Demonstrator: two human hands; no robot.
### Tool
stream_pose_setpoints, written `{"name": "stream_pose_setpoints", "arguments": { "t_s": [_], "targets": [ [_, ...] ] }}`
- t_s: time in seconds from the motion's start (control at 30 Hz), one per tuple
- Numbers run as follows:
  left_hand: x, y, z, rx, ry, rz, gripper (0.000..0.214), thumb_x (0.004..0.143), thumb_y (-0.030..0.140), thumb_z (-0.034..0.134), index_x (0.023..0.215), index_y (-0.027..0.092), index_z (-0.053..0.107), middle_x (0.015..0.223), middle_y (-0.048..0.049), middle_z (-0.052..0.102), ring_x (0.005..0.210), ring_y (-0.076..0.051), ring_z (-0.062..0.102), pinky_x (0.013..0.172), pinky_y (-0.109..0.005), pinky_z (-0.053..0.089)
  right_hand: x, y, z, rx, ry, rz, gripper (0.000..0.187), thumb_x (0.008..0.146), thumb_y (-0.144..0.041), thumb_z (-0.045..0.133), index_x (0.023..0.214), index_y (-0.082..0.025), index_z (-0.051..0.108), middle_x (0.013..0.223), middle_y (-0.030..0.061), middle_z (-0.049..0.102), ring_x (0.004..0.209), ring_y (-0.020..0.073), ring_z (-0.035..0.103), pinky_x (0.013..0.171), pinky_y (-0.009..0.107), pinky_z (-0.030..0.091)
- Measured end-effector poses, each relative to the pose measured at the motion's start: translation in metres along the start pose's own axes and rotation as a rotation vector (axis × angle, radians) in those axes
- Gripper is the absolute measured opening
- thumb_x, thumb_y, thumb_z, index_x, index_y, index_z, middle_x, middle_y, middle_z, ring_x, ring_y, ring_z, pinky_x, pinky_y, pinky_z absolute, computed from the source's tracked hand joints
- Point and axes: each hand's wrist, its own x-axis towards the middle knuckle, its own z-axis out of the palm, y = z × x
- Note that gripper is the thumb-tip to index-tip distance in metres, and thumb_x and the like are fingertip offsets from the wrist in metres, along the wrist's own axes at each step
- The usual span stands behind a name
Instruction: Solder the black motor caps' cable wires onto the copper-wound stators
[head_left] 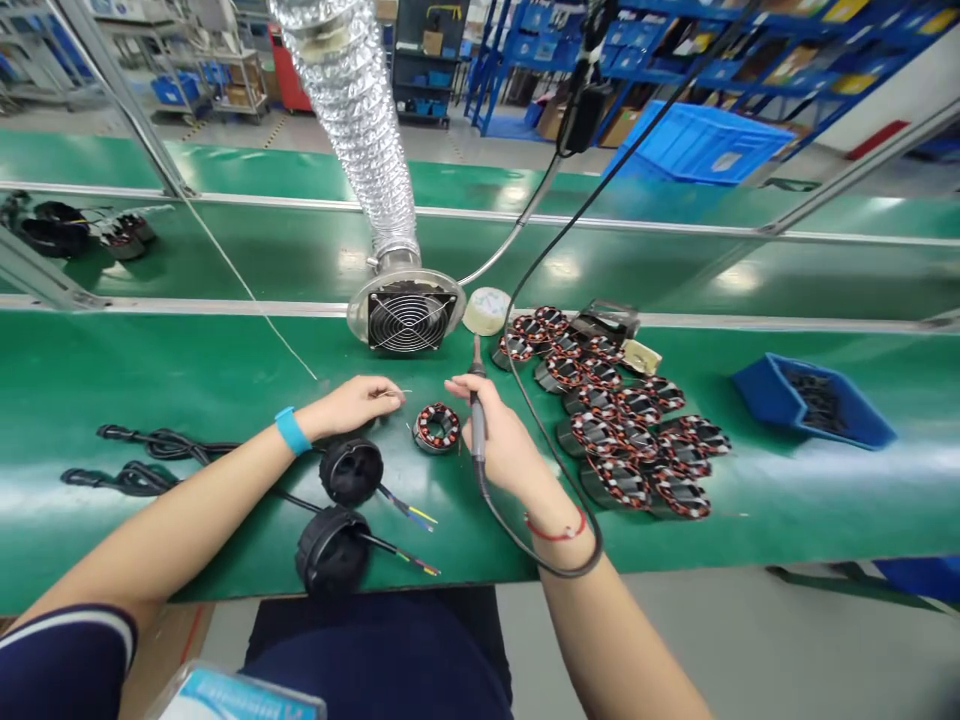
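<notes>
The right hand (499,438) is closed around a soldering iron (477,412), gripping it upright like a pen, with the tip end raised clear of the bench and the cord trailing down past the wrist. The left hand (351,404) is loosely curled, its fingertips (394,392) drawn together; a fine wire may be between them, but it is too thin to tell. Between the hands sits a copper-wound stator (436,428), placed within easy reach of both. Two black motor housings (351,472) with coloured leads lie just below the left hand, and black cables (142,452) are laid out beyond them. More stators (615,420) are massed to the right, with a blue bin (814,400) of dark parts further along. A fume extractor fan (409,315) faces the work from the far edge of the green workbench (150,370), its foil duct (352,110) rising overhead. Blue shelving (675,50) lines the room behind.
</notes>
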Motion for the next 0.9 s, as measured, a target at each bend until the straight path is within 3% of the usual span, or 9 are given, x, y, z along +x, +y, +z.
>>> {"name": "stream_pose_setpoints", "arguments": {
  "t_s": [0.13,0.4,0.53,0.67,0.73,0.8,0.9],
  "targets": [
    [-0.005,0.008,-0.001,0.160,-0.218,0.059,0.033,0.087,0.038,0.054,0.101,0.012,0.068,0.084,-0.0045,0.067,0.076,-0.015,0.056,0.072,-0.025,0.044,-0.012,0.005,0.007,-0.087,-0.152,-0.099,0.067,0.079,-0.005,0.044,0.143,-0.023,0.037,0.145,0.0135,0.050,0.135,0.0238,0.048,0.111,0.049,0.042],
    [-0.006,0.004,-0.007,0.266,-0.364,0.046,0.026,0.087,0.037,0.054,0.081,0.014,0.065,0.075,-0.0005,0.062,0.069,-0.013,0.051,0.063,-0.022,0.036,0.002,-0.007,0.030,-0.266,0.012,-0.057,0.059,0.082,-0.021,0.063,0.139,-0.018,0.044,0.121,0.0158,0.064,0.115,0.0320,0.057,0.099,0.057,0.049],
    [-0.005,0.003,-0.007,0.225,-0.418,-0.001,0.032,0.088,0.041,0.051,0.081,0.014,0.065,0.074,-0.0001,0.062,0.069,-0.013,0.051,0.065,-0.022,0.037,0.004,-0.003,0.032,-0.091,0.025,0.024,0.055,0.087,-0.031,0.062,0.137,-0.021,0.042,0.129,0.0159,0.063,0.118,0.0303,0.060,0.103,0.056,0.046],
    [-0.005,0.008,-0.003,0.234,-0.444,-0.025,0.030,0.086,0.042,0.055,0.076,0.014,0.062,0.070,0.0009,0.057,0.067,-0.012,0.048,0.062,-0.022,0.035,-0.004,0.012,0.015,0.175,-0.118,-0.018,0.048,0.093,-0.019,0.045,0.140,-0.027,0.036,0.145,0.0117,0.053,0.134,0.0209,0.052,0.113,0.048,0.041],
    [-0.005,0.011,-0.001,0.262,-0.425,-0.018,0.025,0.084,0.039,0.057,0.076,0.015,0.060,0.068,0.0015,0.055,0.065,-0.012,0.046,0.060,-0.022,0.033,-0.007,0.018,0.007,0.173,-0.193,-0.046,0.056,0.090,-0.013,0.045,0.143,-0.027,0.034,0.151,0.0108,0.046,0.140,0.0206,0.045,0.117,0.048,0.037],
    [-0.005,0.013,0.001,0.307,-0.324,-0.010,0.021,0.082,0.037,0.059,0.081,0.016,0.059,0.070,0.0014,0.055,0.064,-0.012,0.046,0.058,-0.022,0.032,-0.008,0.020,0.003,0.136,-0.236,-0.050,0.061,0.088,-0.013,0.047,0.146,-0.028,0.032,0.153,0.0111,0.044,0.142,0.0224,0.042,0.117,0.050,0.036],
    [-0.007,0.016,0.000,0.337,-0.243,0.006,0.019,0.085,0.035,0.055,0.086,0.016,0.060,0.073,0.0002,0.058,0.065,-0.013,0.048,0.059,-0.022,0.033,-0.008,0.016,0.007,0.087,-0.217,-0.025,0.066,0.086,-0.020,0.058,0.146,-0.028,0.031,0.149,0.0120,0.048,0.137,0.0247,0.048,0.115,0.052,0.039]
  ]
}}
